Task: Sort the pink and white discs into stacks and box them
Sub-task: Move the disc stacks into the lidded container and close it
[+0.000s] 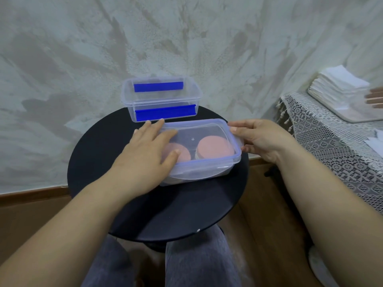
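Lid (199,126) over the box (203,172) runs left-right across the surface (165,214), left hand (143,162) flat on its left end, right hand (263,139) pinching its right end.

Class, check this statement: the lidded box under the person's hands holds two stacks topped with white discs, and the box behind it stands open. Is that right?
No. The head view shows pink discs, not white, topping both stacks in the lidded box. The box behind it does stand open.
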